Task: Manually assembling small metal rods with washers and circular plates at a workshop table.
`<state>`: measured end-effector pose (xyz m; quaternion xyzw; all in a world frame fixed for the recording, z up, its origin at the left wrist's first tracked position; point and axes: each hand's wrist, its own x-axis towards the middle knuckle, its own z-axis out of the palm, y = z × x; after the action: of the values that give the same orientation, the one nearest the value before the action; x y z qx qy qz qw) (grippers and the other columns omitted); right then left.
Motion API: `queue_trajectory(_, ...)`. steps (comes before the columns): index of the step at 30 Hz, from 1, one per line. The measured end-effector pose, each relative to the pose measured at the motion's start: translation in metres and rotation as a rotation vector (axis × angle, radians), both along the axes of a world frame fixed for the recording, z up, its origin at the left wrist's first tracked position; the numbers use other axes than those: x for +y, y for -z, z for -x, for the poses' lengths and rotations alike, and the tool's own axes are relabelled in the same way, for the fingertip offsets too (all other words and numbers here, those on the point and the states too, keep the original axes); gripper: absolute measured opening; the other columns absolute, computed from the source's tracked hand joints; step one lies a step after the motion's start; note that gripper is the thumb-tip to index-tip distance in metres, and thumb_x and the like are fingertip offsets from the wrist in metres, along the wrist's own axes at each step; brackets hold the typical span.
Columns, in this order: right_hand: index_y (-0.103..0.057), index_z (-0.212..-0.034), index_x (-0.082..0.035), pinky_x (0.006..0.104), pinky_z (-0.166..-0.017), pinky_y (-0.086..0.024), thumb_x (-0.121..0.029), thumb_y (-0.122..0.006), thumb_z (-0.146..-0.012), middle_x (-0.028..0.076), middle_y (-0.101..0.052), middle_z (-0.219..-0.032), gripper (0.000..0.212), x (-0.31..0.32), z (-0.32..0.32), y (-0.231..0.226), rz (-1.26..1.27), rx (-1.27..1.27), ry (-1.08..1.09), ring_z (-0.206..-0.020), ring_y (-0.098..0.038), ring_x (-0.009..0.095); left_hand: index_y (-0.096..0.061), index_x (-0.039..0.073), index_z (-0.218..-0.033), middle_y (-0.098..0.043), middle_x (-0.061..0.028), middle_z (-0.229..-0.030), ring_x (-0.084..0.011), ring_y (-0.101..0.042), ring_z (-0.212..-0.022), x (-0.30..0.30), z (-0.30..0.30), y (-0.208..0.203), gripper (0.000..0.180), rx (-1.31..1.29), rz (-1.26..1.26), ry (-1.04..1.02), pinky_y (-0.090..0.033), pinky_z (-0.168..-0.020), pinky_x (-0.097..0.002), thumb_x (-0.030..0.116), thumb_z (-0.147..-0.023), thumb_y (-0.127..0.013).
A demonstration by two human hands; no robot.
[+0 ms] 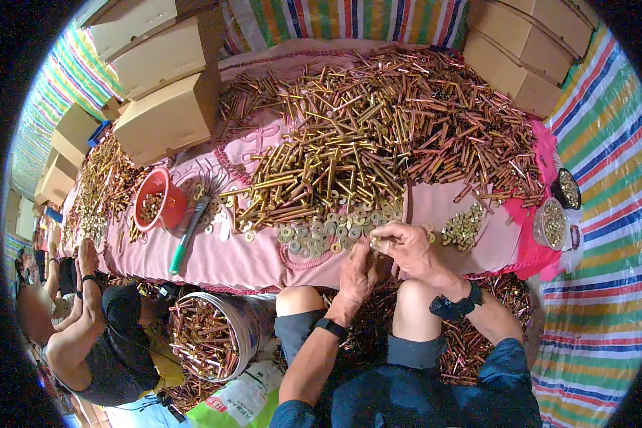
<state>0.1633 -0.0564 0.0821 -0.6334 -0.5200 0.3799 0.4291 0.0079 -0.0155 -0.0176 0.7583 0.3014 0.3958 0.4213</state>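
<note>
At the far left another person sits low by the table, with arms lifted up and hands near the table edge. Just above them a small red bowl sits on the pink cloth, and it has a few small metal bits in it. A green pen lies slanted beside the bowl. Behind the bowl, brown cardboard boxes are stacked up. Below the table edge a white bucket stands, full of long gold bolts. In the middle of the cloth lies a big pile of gold and copper bolts, all mixed up and pointing every way. In front of the pile is a flat bunch of round washers, close to the near edge of the table. The person's left hand is right there, curled up, with its fingers touching the right hand. The two hands are together over the table edge and pinch a small gold bolt between them; it is too small to see well. Each wrist has a black band. Just right of the hands sits a little heap of gold nuts. At the far right two small round tubs hold more little gold parts, next to a striped sheet.
</note>
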Motion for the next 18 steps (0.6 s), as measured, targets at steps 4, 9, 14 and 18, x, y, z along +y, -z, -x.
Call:
queue_trajectory(4,-0.071,-0.11,-0.001,0.0298,-0.08,-0.053,-0.004,-0.068,-0.088,0.007,-0.068,-0.102,0.022,0.003,-0.002,0.002,-0.196,-0.167,-0.106,-0.092,-0.066,0.017,-0.054,0.005,-0.123,-0.059,-0.0198,-0.094,-0.0433,-0.062,-0.084,0.001,0.0,0.005,0.043,0.018,-0.043,-0.006,-0.05,-0.068,-0.0463,-0.003,-0.081,-0.059)
queue_trajectory(9,-0.071,-0.105,0.0,0.0345,-0.08,-0.055,-0.004,-0.069,-0.085,0.011,-0.067,-0.098,0.02,0.008,-0.001,0.001,-0.354,-0.352,-0.15,-0.09,-0.068,0.026,-0.052,0.005,-0.13,-0.06,-0.0198,-0.096,-0.0428,-0.063,-0.084,0.002,0.002,0.012,0.051,0.033,-0.053,0.003,-0.051,-0.068,-0.0459,-0.003,-0.08,-0.059)
queue_trajectory(14,-0.071,-0.098,0.0,0.0333,-0.075,-0.054,-0.01,-0.075,-0.084,0.011,-0.068,-0.09,0.017,0.006,0.0,0.0,-0.208,-0.197,-0.073,-0.084,-0.068,0.022,-0.051,0.005,-0.134,-0.059,-0.0211,-0.098,-0.0442,-0.062,-0.087,0.0,0.003,0.011,0.058,0.003,-0.054,-0.005,-0.051,-0.07,-0.0469,-0.004,-0.078,-0.058)
queue_trajectory(18,-0.071,-0.097,-0.001,0.0325,-0.072,-0.053,-0.012,-0.078,-0.083,0.01,-0.068,-0.087,0.019,0.006,0.004,-0.006,-0.194,-0.222,-0.055,-0.08,-0.067,0.02,-0.052,0.005,-0.131,-0.059,-0.0216,-0.099,-0.0454,-0.061,-0.09,0.002,0.005,0.011,0.056,0.061,-0.02,0.008,-0.051,-0.072,-0.0485,-0.004,-0.076,-0.057)
